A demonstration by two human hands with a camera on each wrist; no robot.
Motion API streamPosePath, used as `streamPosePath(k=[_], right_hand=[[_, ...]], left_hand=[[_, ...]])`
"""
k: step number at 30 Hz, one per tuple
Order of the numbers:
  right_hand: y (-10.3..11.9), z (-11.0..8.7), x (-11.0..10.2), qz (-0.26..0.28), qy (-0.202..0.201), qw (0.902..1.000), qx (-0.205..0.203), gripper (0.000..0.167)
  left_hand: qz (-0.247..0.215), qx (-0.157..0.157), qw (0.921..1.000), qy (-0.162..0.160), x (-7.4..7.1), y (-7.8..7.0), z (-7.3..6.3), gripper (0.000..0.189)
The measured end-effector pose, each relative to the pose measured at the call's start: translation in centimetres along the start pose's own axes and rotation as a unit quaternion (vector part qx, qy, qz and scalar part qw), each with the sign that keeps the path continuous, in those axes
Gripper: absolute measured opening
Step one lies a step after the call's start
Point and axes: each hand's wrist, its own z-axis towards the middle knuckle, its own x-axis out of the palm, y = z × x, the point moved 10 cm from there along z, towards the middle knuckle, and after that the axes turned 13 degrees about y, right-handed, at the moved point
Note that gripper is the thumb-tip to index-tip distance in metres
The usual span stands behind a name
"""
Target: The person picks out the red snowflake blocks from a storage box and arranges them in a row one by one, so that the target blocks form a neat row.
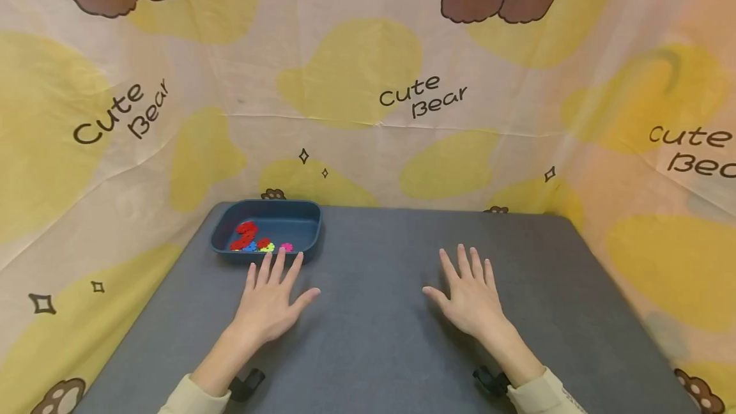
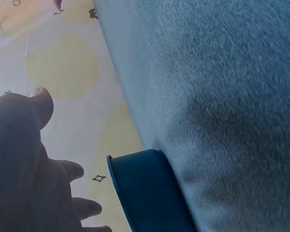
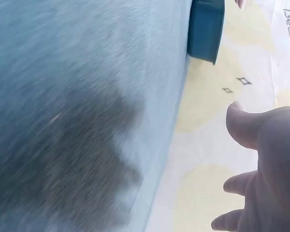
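Note:
A dark blue tray (image 1: pixel 293 214) stands at the back left of the grey table. Inside lie red pieces (image 1: pixel 246 233), with small blue (image 1: pixel 250 246), yellow (image 1: pixel 268 247) and pink (image 1: pixel 287 247) pieces along its near side. My left hand (image 1: pixel 269 302) is held palm down with fingers spread, its fingertips overlapping the tray's near rim in the head view. My right hand (image 1: pixel 473 302) is spread the same way over the right part of the table, holding nothing. Both wrist views show the hands raised above the tabletop, with shadows beneath. The tray's outer wall (image 2: pixel 150 188) appears beyond the left fingers.
The grey table (image 1: pixel 379 312) has a back edge against a printed cloth (image 1: pixel 356 165) with bear drawings and lettering. The cloth also hangs along the left and right sides. Dark straps (image 1: pixel 247 384) sit on both wrists.

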Motion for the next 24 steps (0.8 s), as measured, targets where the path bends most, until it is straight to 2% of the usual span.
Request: streamPosePath(k=[8,17,24], right_hand=[[3.0,1.6,-0.3,-0.013,-0.005,0.9997,-0.02,0.086],[6.6,3.6,-0.2,-0.008,0.012,0.9989,-0.045,0.083],[9.2,4.9,0.2,0.013,0.017,0.9976,-0.066,0.08]], left_hand=[[0.005,-0.007,0.9999,-0.006,-0.8,1.4,0.0,0.088],[-0.004,-0.016,0.9996,-0.023,-2.3,4.0,-0.2,0.084],[0.008,-0.005,0.9984,-0.055,-3.3,5.4,-0.5,0.075]])
